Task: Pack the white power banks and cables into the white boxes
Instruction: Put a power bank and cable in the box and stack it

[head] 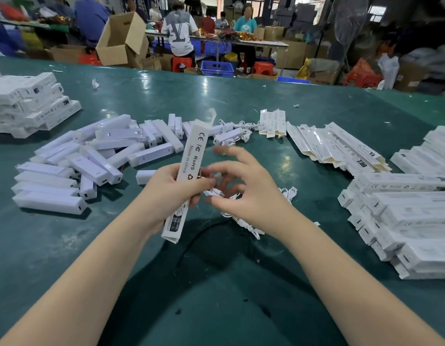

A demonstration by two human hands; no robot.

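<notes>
One long, narrow white cardboard box (pixel 193 156), top flap open, stands tilted at centre, gripped by the left hand (pixel 171 193). Contents not visible. Right hand (pixel 251 193), fingers curled and blurred, touches white cables (pixel 243 221); grip unclear. Smooth white rectangular power banks (pixel 91 161) lie piled left on the green table (pixel 241 101).

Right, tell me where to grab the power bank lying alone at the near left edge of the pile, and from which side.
Grip the power bank across its long sides near the middle, coming down from above. It lies flat on the green table, a long narrow bar with its near side clear; other banks crowd its far side, so a near-side approach probably suits best.
</notes>
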